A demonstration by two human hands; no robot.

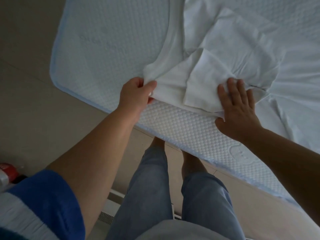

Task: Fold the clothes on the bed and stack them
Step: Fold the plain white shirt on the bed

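Mattress (173, 129) holds white garment (216, 54) lengthwise away; left hand (135, 96) pinches it, right hand (237, 108) flat.

Soft, even daylight, a bit dim, cool blue-grey colour. White clothes (216, 66) brightest, small folds hard to see in upper right. No glare. Soft shadows under right hand (240, 108) and below bed (181, 129) edge. Right arm dark, left arm lighter. Picture a little blurry all over. Wide lens bends bed edge, stretches corners. Red bottle (7, 172) at left edge fuzzy.
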